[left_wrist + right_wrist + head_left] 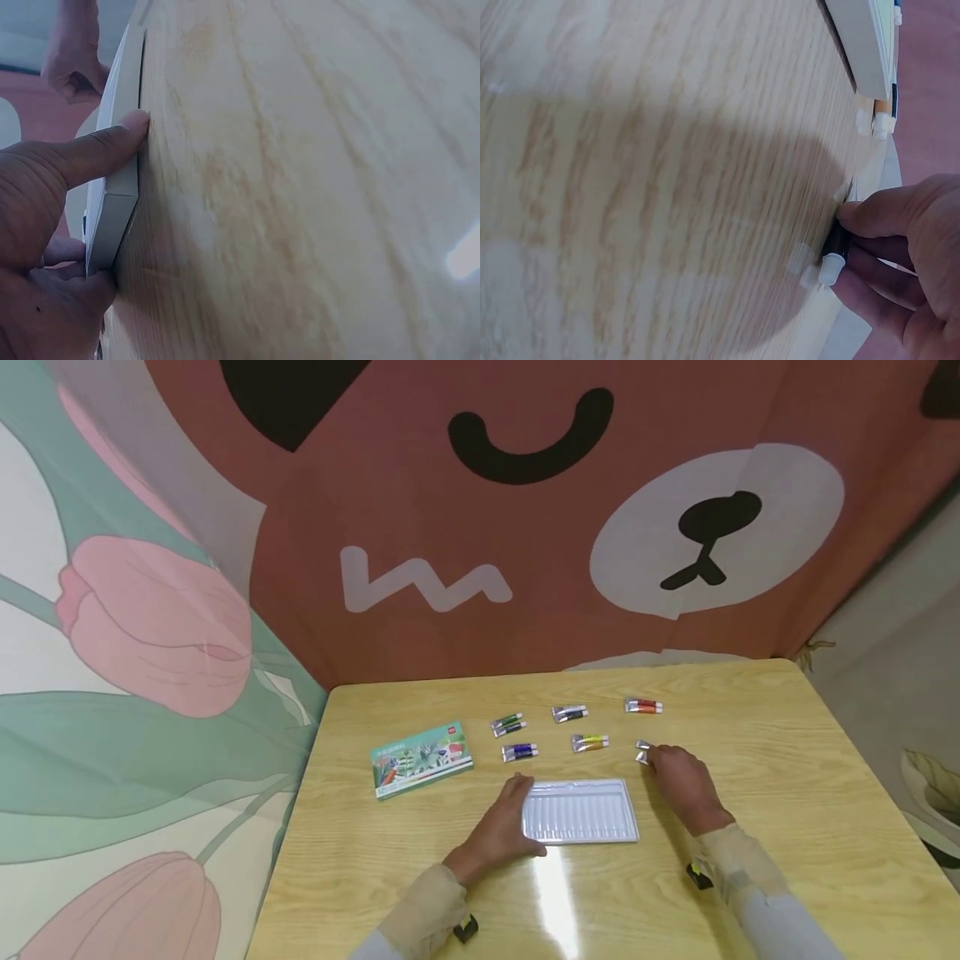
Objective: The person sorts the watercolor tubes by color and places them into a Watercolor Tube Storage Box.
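Note:
My left hand [501, 825] grips the left end of a white ribbed plastic paint-tube tray [581, 814], thumb on its near edge and fingers at the far side. The left wrist view shows that thumb against the side wall of the tray [120, 187], which lies on the wood. Right of the tray, my right hand [684, 781] pinches a small paint tube [836, 247] with a black body and white cap, down at the tabletop. In the head view silvery tube ends [642, 752] stick out beyond its fingertips; the rest is hidden by the hand.
Paint tubes lie in pairs behind the tray: green [508, 725], blue-violet [520, 752], white and dark [570, 713], yellow and ochre [590, 742], red and orange [643, 705]. A flat green printed box [422, 760] lies at left. A bear-print curtain [420, 643] hangs behind the table [787, 760].

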